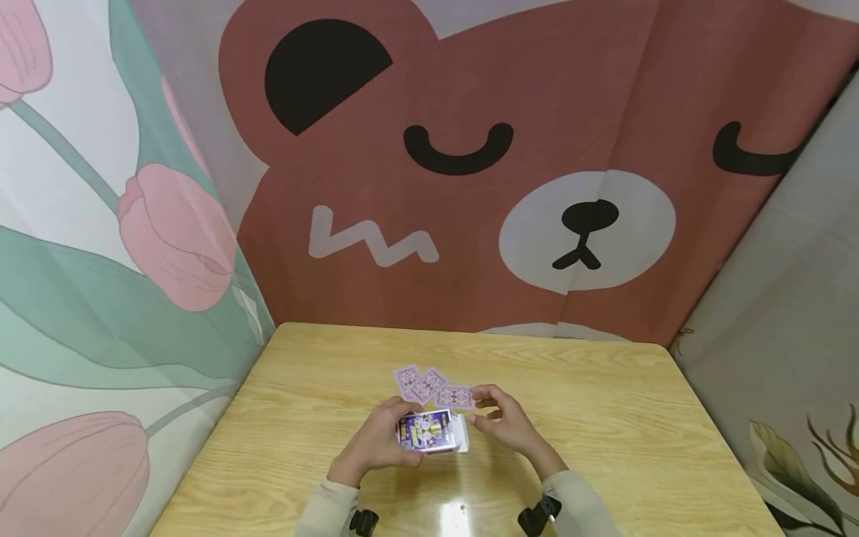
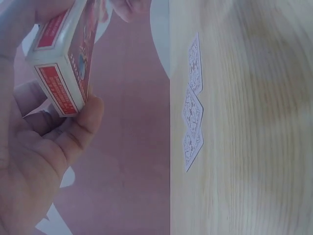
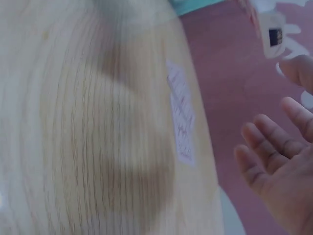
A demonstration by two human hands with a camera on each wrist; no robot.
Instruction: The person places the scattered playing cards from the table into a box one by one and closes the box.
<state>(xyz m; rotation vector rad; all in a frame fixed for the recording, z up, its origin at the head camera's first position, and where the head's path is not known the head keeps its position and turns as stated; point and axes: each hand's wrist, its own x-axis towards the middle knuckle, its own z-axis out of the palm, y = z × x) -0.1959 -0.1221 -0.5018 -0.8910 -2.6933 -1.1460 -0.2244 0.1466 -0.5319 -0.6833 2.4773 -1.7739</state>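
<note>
three cards (image 1: 428, 385) lay patterned side up on the table (image 1: 268, 447), on the far side of the card box (image 1: 423, 432), which was held above the table. the left hand (image 1: 379, 440) had its fingers and thumb curled round the left part of the box; the right hand (image 1: 508, 425) was partly spread just beside the right end, its fingers gently bent and holding nothing. handling the box well here probably called for a firm but light left grip, so that the sides would not buckle, and for a square pinch by the right fingertips at that end, without creasing the white flap (image 1: 461, 434). the box's long axis ran left to right, the white flap pointing right and the purple printed face turned upward. the rightmost card (image 1: 454, 397) also lay lengthwise from left to right.
</note>
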